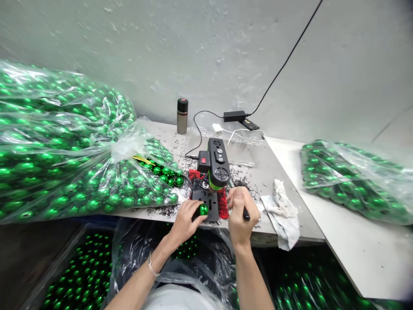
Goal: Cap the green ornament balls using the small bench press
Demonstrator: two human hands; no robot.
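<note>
My left hand (186, 219) has its fingers and thumb closed round a shiny green ball (203, 209), low over the front of a black slotted base plate (211, 216). Right of the plate, my right hand (242, 209) is a fist around a thin tool with a black handle end (246, 214); its greyish front part points toward the machine, and the rest is hidden by my fingers. Above the plate stands a small black and green machine (219, 161) with round vents, buttons and a red switch. Red textured material (223, 203) lies under the plate.
Large clear bags of green balls (64, 163) fill the left side; another bag (348, 181) lies right. Black scraps litter the grey table (274, 165). A bottle (182, 116), power adapter (235, 116), clear tray (241, 153) and cloth (282, 215) are about. Containers of balls (80, 271) stand below.
</note>
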